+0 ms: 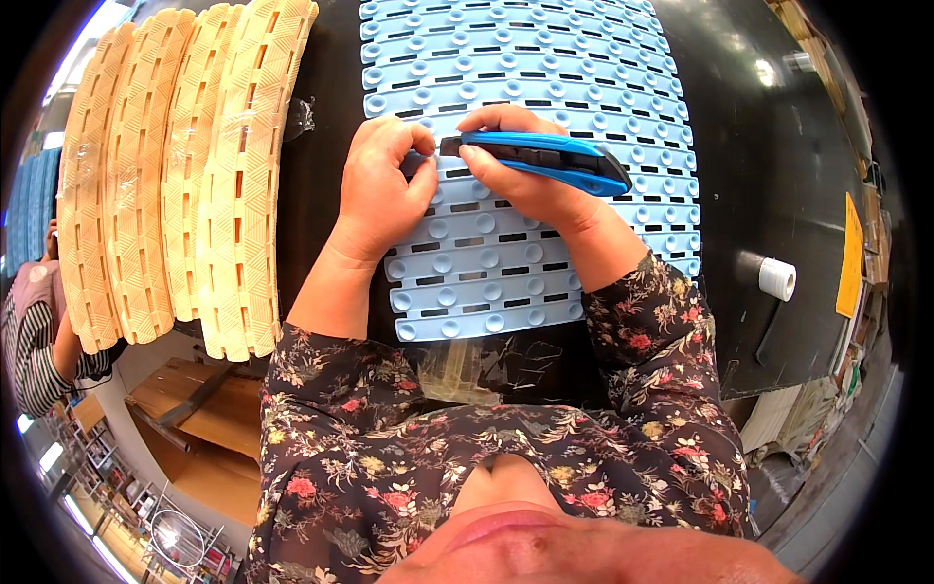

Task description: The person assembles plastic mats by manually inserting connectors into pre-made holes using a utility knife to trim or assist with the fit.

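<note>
A light blue plastic mat [525, 70] with rows of suction cups and slots lies suction side up in front of me. In my right hand [547, 202] is a blue and black utility knife [589, 167], its dark front end pointing left toward my other hand. My left hand [379, 190] is closed over the mat's left part, thumb and fingertips curled together. Whether those fingers pinch the mat or some small thing, I cannot make out. The two hands are close together but apart, and the knife's front end lies between them.
Several stacked yellow patterned mats [238, 185] lie to the left on the dark table [749, 209]. A white roll [776, 279] stands at the right, near an orange-yellow sheet [848, 255]. Clear tape scraps [455, 375] hang by the near edge. Another person's striped sleeve [44, 350] shows far left.
</note>
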`<state>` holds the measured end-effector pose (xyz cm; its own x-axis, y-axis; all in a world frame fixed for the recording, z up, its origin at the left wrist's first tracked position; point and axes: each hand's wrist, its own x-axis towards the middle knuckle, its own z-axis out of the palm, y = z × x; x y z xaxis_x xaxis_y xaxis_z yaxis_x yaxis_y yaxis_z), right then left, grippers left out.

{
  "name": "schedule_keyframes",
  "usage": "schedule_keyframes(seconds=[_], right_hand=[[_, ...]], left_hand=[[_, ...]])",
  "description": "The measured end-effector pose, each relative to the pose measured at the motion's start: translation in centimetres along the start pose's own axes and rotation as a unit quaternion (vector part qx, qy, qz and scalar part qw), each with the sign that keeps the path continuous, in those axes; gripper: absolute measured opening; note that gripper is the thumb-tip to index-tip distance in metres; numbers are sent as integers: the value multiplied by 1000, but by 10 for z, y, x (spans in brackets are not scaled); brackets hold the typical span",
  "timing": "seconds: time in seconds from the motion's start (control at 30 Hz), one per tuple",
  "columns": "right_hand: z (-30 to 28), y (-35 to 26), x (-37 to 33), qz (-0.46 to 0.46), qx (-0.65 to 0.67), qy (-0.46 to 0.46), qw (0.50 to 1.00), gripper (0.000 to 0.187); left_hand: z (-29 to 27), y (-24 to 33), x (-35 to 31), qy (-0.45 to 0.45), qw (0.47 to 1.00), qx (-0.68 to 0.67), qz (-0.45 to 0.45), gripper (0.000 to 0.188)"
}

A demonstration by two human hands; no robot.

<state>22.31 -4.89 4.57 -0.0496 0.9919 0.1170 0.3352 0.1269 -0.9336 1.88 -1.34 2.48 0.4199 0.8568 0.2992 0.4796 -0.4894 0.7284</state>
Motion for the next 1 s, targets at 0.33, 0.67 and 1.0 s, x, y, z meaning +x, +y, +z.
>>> schedule_keyframes(seconds=[0.33, 0.67, 1.0], right_hand=[[-3, -2, 0, 9, -1, -3, 1000, 22], [0, -2, -2, 22, 18, -16, 999, 21], [-4, -1, -1, -6, -3, -34, 999, 24]], left_hand=[[3, 3, 3, 20, 1000, 2, 16, 14], [-1, 0, 0, -14, 1000, 11, -19, 14], [0, 2, 1, -13, 1000, 6, -17, 15]])
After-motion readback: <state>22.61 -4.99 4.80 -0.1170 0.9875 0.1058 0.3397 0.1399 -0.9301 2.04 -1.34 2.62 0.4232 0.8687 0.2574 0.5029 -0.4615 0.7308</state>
